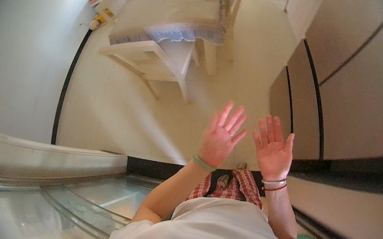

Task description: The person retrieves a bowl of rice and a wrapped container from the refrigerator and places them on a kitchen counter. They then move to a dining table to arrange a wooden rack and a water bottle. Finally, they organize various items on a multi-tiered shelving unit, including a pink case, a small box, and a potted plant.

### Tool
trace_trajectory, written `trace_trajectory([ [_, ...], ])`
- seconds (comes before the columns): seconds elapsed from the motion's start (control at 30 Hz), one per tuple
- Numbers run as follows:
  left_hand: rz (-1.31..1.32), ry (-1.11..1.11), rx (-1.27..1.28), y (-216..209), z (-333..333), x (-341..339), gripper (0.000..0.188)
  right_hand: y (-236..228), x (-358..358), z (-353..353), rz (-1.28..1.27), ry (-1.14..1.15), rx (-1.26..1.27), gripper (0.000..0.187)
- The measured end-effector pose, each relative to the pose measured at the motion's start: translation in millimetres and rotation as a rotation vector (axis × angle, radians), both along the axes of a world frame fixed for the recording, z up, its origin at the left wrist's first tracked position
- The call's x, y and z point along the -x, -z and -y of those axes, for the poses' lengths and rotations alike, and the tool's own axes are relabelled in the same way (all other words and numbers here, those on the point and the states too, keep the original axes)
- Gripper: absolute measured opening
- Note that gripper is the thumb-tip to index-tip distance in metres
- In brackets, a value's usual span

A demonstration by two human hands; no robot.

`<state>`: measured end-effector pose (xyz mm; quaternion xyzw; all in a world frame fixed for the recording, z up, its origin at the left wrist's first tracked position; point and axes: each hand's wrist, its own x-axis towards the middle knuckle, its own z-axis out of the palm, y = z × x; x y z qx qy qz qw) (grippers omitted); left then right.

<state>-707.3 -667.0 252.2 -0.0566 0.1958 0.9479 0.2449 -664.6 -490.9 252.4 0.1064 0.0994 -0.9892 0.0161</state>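
Observation:
My left hand (pixel 219 139) is held out in front of me with its back showing and the fingers spread. A green band (pixel 204 163) circles its wrist. Beside it, a short gap away, my right hand (pixel 274 153) is raised palm up, fingers stretched out and thumb to the side. Pale and red bracelets (pixel 274 184) sit on that wrist. Both hands hold nothing and touch nothing.
A white plastic chair (pixel 168 62) stands ahead, tucked against a table (pixel 175 5) with a clear, shiny cover. Brown cabinet panels (pixel 352 96) rise on the right. At the lower left are glass panels (pixel 85 208); a pale wall (pixel 30 52) runs along the left.

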Motion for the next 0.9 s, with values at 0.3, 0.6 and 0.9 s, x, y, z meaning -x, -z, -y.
trace_trajectory([
  [0.3,0.028,-0.466,0.002,3.9,119.2,109.0,0.048,21.3,183.9,102.8,-0.036,-0.311,0.113,0.059],
  [0.6,-0.021,-0.701,-0.041,9.4,203.3,196.1,0.047,20.2,324.0,202.9,-0.092,-0.538,0.098,0.057],
  [0.9,0.02,-0.744,-0.039,29.4,323.9,232.8,0.046,45.3,389.3,301.6,-0.016,-0.587,0.029,0.057],
])
